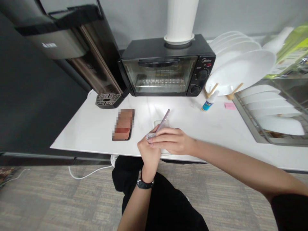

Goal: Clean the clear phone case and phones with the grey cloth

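A slim pale lilac phone [165,118] is held edge-on and tilted above the counter, with small buttons along its side. My left hand [149,150] is closed around its lower end from the near side, a dark-strapped watch on the wrist. Fingers together, my right hand [172,140] presses along the phone's right side. At the fingertips shows a small whitish bit [149,136], too small to identify. Beneath the hands lies a flat, translucent whitish piece [157,123], perhaps a phone case, mostly hidden by them.
On the white counter [96,134] lies another phone [123,125], blurred out. A black toaster oven [161,75] carries a white pot [181,21]. The drink dispenser [96,64] stands left. Rightward are a small bottle [208,102], pink piece [230,106], plates [243,69] and dish rack [255,136].
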The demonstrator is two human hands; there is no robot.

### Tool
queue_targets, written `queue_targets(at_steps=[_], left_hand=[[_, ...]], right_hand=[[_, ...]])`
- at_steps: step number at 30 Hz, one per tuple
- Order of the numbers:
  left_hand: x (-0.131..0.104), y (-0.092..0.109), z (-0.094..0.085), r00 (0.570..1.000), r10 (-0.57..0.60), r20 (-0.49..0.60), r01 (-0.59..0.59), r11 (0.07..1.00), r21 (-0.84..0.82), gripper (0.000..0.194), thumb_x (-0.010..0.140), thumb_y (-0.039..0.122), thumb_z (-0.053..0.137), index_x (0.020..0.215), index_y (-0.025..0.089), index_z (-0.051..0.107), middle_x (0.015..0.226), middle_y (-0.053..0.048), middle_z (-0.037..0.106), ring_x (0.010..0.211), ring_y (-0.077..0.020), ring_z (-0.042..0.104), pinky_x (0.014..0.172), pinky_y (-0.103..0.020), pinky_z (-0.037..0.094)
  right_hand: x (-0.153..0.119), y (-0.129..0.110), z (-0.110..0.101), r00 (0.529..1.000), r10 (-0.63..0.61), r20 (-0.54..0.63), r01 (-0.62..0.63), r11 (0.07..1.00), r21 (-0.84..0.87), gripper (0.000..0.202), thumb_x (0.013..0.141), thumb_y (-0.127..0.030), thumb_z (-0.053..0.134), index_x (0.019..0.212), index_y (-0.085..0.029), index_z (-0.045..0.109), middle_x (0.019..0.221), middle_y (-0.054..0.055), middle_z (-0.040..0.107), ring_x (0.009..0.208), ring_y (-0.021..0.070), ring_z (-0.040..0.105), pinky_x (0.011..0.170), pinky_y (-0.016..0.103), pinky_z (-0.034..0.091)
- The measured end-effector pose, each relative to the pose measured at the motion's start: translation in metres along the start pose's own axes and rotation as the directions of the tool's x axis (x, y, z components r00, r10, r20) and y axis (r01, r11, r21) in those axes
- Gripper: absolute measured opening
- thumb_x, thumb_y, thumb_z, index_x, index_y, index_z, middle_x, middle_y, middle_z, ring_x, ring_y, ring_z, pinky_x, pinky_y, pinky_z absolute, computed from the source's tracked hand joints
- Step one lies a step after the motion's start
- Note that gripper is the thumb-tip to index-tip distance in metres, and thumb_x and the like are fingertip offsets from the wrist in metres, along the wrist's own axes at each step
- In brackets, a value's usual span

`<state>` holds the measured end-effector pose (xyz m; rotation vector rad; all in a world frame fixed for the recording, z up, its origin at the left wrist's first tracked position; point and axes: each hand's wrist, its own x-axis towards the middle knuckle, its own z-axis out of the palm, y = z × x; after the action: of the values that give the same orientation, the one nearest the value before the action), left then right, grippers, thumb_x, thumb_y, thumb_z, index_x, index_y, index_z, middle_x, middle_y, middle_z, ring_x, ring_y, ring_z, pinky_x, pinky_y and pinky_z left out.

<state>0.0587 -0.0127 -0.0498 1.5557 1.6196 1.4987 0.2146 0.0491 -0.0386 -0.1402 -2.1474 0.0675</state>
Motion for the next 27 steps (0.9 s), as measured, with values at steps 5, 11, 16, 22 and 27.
queue_targets(at_steps=[5, 11, 16, 22, 27], left_hand=[[0.0, -0.001, 0.0, 1.0, 0.0, -0.006, 0.0, 1.0, 0.011, 0.025, 0.096, 0.023, 0.065, 0.079, 0.025, 0.085, 0.08, -0.008, 0.083, 0.084, -0.0317, 0.083, 0.082, -0.046, 0.069], [0.0, 0.0, 0.007, 0.994, -0.087, -0.064, 0.082, 0.994, -0.066, 0.023, 0.098, 0.036, 0.08, 0.116, 0.026, 0.091, 0.113, -0.012, 0.09, 0.098, -0.0333, 0.086, 0.091, -0.049, 0.071], [-0.002, -0.002, 0.006, 0.994, -0.083, -0.065, 0.077, 0.993, -0.09, 0.027, 0.099, 0.037, 0.081, 0.121, 0.026, 0.091, 0.123, -0.012, 0.088, 0.113, -0.0386, 0.086, 0.106, -0.059, 0.07], [-0.002, -0.002, 0.007, 0.993, -0.105, -0.056, 0.1, 0.991, -0.088, 0.028, 0.099, 0.037, 0.081, 0.123, 0.028, 0.09, 0.125, -0.011, 0.088, 0.114, -0.0375, 0.085, 0.108, -0.057, 0.069], [-0.001, 0.002, 0.006, 0.991, -0.108, -0.073, 0.105, 0.994, -0.041, 0.023, 0.097, 0.034, 0.079, 0.114, 0.024, 0.091, 0.111, -0.009, 0.09, 0.1, -0.0334, 0.086, 0.093, -0.048, 0.071]], right_hand=[[-0.003, 0.005, -0.001, 1.0, -0.019, 0.013, 0.019, 0.999, -0.034, 0.037, 0.103, -0.008, 0.066, 0.127, -0.029, 0.085, 0.126, 0.0, 0.088, 0.119, 0.0204, 0.083, 0.107, 0.033, 0.073], [-0.005, 0.036, -0.013, 0.973, 0.163, -0.161, -0.175, 0.983, -0.06, 0.038, 0.104, -0.005, 0.062, 0.126, -0.027, 0.083, 0.115, 0.005, 0.09, 0.105, 0.0232, 0.083, 0.093, 0.044, 0.075], [-0.01, 0.055, -0.023, 0.935, 0.281, -0.217, -0.317, 0.936, -0.152, 0.028, 0.111, -0.014, 0.06, 0.114, -0.025, 0.086, 0.109, 0.007, 0.09, 0.1, 0.022, 0.081, 0.09, 0.042, 0.072], [-0.009, 0.055, -0.021, 0.928, 0.28, -0.246, -0.331, 0.923, -0.199, 0.027, 0.111, -0.014, 0.061, 0.111, -0.024, 0.085, 0.107, 0.006, 0.09, 0.098, 0.0208, 0.081, 0.089, 0.041, 0.071], [-0.002, 0.029, -0.009, 0.972, 0.15, -0.179, -0.174, 0.977, -0.122, 0.033, 0.105, -0.007, 0.061, 0.119, -0.026, 0.084, 0.112, 0.004, 0.09, 0.102, 0.0217, 0.084, 0.093, 0.041, 0.076]])
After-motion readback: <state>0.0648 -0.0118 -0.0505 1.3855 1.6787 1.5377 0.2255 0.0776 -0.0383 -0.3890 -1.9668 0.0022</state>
